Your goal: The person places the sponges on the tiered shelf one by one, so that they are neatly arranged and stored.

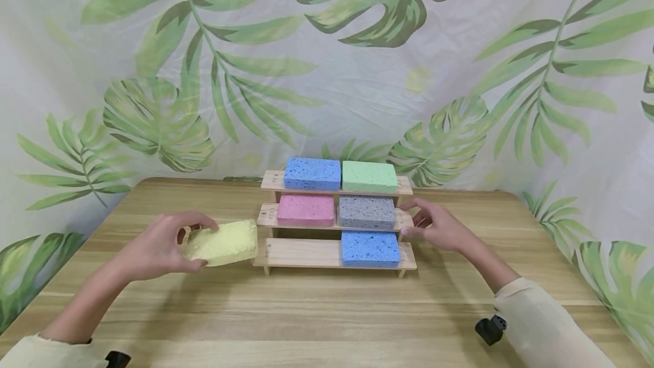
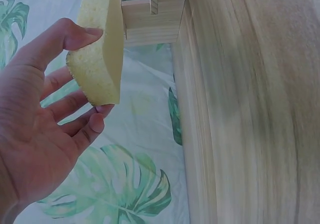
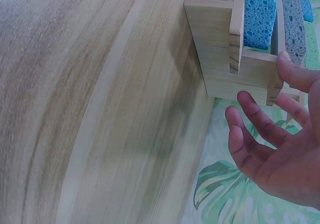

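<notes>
- yellow sponge looks super light and squishy, porous all over, so I'd guess it bends if you squeeze hard but won't slip, that rough surface grips fine
- not fragile at all as far as I can tell, worst case it dents and springs back
- best place to grab it is probably across the short sides or the long edges, thumb on one side and fingers on the other, which is pretty much what's going on
- left hand is grasping it: thumb on top, fingertips under the bottom edge, a loose pinch with the palm wide open rather than a fist
- the sponge sits just off the desk, at about 9 o'clock from the rack, right beside the bare left half of the bottom shelf
- right hand is at 3 o'clock of the rack, fingers relaxed and spread, holding nothing, thumb and fingertips touching the rack's right end in the wrist view
- rack already has a blue sponge on the bottom shelf, pink and grey in the middle, another blue and a green on top
- leaf-print cloth hangs behind it all
</notes>
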`<state>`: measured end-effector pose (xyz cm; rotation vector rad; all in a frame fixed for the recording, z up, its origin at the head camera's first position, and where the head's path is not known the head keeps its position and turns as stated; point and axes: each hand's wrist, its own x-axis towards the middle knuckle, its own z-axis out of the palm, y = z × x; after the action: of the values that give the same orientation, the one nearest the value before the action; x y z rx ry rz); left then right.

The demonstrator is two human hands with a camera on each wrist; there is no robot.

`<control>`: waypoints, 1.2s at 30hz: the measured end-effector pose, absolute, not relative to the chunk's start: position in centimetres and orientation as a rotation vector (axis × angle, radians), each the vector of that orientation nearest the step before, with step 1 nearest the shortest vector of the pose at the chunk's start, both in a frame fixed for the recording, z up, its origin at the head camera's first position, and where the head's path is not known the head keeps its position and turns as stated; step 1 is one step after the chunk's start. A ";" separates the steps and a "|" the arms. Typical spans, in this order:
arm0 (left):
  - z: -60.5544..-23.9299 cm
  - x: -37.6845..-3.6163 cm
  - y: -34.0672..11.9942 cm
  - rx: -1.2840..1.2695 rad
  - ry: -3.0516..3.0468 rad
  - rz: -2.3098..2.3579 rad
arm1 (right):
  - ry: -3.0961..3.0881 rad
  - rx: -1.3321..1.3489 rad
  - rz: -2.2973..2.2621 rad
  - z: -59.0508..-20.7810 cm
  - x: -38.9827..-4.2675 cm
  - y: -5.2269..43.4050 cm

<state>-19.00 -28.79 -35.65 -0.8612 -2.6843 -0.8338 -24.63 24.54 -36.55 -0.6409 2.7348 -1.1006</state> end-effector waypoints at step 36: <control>-36.9 -19.7 -20.7 -1.105 -2.686 -0.837 | 2.735 -0.652 -1.113 -36.7 -24.8 24.6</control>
<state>-19.71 -20.70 -36.87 -1.1045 -2.6862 -0.8375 -24.78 24.61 -36.70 -0.6520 2.7348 -1.1127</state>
